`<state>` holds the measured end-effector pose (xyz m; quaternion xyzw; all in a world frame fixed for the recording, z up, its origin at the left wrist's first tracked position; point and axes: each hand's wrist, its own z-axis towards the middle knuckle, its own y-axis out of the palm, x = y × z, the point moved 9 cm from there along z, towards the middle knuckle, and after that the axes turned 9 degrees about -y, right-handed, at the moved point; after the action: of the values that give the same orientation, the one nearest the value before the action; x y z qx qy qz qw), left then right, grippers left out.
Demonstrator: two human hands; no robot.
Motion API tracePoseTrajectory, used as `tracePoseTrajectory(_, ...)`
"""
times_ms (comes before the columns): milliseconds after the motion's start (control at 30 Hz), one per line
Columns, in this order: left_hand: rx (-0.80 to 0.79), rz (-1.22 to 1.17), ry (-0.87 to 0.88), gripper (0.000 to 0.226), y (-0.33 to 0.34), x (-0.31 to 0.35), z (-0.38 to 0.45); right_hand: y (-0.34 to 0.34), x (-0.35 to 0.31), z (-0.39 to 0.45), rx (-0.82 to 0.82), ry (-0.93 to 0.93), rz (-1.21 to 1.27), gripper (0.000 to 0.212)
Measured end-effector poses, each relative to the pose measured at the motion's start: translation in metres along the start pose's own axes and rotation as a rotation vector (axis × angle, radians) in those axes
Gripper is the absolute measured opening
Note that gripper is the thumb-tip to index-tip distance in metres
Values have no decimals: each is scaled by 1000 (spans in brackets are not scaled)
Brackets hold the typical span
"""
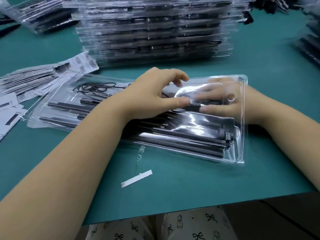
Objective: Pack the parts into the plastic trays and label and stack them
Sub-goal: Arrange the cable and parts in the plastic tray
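Note:
A clear plastic tray (241, 135) lies across the green table, holding long black rods (173, 137) and a coiled black cable (97, 87) under its clear lid. My left hand (155, 96) rests on top of the lid near the middle, fingers bent, thumb pressed flat on the plastic. My right hand (218, 101) is beneath the lid at the tray's right end. It shows through the plastic, fingers stretched flat over the parts.
A tall stack of packed trays (155, 32) stands just behind. More stacks sit at the back left (39, 16) and at the right edge (310, 42). A pile of barcode labels (34, 78) lies at the left. A white backing strip (136, 178) lies near the front edge.

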<state>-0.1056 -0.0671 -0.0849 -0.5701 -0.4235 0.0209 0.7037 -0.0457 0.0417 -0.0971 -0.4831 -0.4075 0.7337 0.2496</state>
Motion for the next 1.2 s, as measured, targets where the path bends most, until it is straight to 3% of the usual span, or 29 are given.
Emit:
tracePoseTrajectory(233,20,42,12,57,-2,-1,-5,-4,9,0,79,48,-35,30)
tracePoseTrajectory(333,17,48,4,57,-1,-1,-5,2,9,0,-4,23,22,29)
tracePoseTrajectory(467,5,65,2,57,2,-3,-6,11,20,-7,-158,79,89,48)
tracePoseTrajectory(633,0,57,6,55,2,-4,-6,10,17,-10,-177,75,236,54)
tracePoseTrajectory(733,-6,62,10,56,3,-2,-6,11,13,-9,-202,24,172,51)
tracePoseTrajectory(933,1,62,17,56,3,0,-7,1,-7,3,10,-76,-42,36)
tracePoseTrajectory(1000,3,51,19,54,2,0,-7,-3,-2,3,91,11,-9,37)
tracePoseTrajectory(1200,58,-54,79,51,-4,9,-15,-4,0,0,212,101,131,14)
